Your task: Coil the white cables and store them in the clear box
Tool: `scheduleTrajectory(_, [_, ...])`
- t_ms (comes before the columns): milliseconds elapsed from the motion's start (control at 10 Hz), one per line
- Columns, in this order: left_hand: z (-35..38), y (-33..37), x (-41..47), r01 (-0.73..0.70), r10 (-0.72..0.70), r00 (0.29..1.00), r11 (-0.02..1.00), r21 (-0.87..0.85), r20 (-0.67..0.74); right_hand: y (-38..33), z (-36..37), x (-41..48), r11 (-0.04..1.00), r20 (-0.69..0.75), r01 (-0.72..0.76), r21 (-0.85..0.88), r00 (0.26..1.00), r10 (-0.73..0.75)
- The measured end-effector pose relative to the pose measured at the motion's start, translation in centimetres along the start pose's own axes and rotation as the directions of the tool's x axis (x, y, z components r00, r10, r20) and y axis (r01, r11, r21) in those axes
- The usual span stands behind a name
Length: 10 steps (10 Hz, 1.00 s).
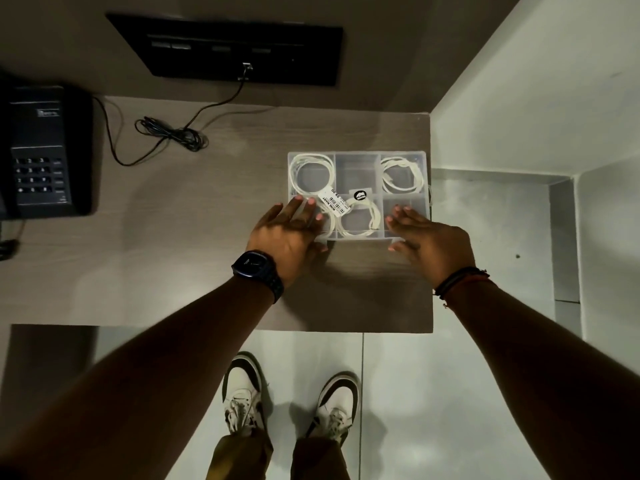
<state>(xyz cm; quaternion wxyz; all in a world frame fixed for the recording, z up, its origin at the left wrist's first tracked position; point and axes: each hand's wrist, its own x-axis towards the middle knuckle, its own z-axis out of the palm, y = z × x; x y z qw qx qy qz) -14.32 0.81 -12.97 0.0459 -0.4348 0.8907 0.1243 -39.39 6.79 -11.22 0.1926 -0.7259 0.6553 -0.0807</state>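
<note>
The clear box (357,168) with compartments lies on the right end of the wooden desk, its lid closed. Through the lid I see coiled white cables: one in the far left compartment (311,173), one in the far right (401,175), one in the near middle (360,218). A price label (330,199) and a black sticker sit on the lid. My left hand (289,233) rests flat over the box's near left corner, fingers spread. My right hand (427,237) lies over the near right corner, fingers apart. Neither hand holds anything.
A black desk phone (41,150) stands at the left, with a tangled black cord (173,133) running to a dark wall panel (239,50). The desk's right edge (431,271) is just beside the box. My shoes and the tiled floor show below.
</note>
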Motion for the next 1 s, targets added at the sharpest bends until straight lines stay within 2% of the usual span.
scheduleTrajectory(100, [0.1, 0.1, 0.0, 0.0, -0.001, 0.999, 1.0, -0.03, -0.036, -0.2, 0.5, -0.1, 0.997, -0.071, 0.042, -0.071, 0.996, -0.047])
scheduleTrajectory(200, [0.4, 0.0, -0.1, -0.025, 0.016, 0.988, 0.998, -0.061, -0.153, -0.1, 1.5, -0.1, 0.984, -0.112, 0.093, -0.153, 0.987, -0.111])
scheduleTrajectory(400, [0.9, -0.2, 1.0, -0.039, 0.023, 0.96, 0.998, -0.053, -0.279, 0.3, 3.2, 0.5, 0.98, -0.108, 0.089, -0.176, 0.988, -0.109])
scheduleTrajectory(500, [0.7, -0.7, 1.5, -0.038, 0.022, 0.964, 0.998, -0.056, -0.266, 0.6, 3.2, 1.1, 0.985, -0.091, 0.037, -0.169, 0.994, -0.053])
scheduleTrajectory(600, [-0.1, -1.0, 3.6, 0.015, -0.025, 0.981, 0.998, -0.054, -0.193, 0.9, 2.3, 3.7, 0.985, -0.116, -0.004, -0.173, 0.993, -0.016])
scheduleTrajectory(700, [-1.0, -1.9, 6.9, 0.05, -0.048, 0.992, 0.999, 0.014, -0.115, 1.2, 1.0, 6.6, 0.984, -0.08, -0.039, -0.175, 0.996, 0.025])
scheduleTrajectory(800, [-1.2, -2.9, 8.5, 0.037, -0.03, 0.996, 0.995, 0.093, -0.079, 1.6, 0.8, 7.2, 0.983, -0.067, -0.046, -0.177, 0.997, 0.034])
scheduleTrajectory(1000, [-2.3, -2.0, 8.2, 0.048, -0.051, 0.998, 0.995, 0.082, 0.027, 0.3, 0.3, 6.8, 0.985, -0.011, -0.047, -0.168, 0.999, 0.046])
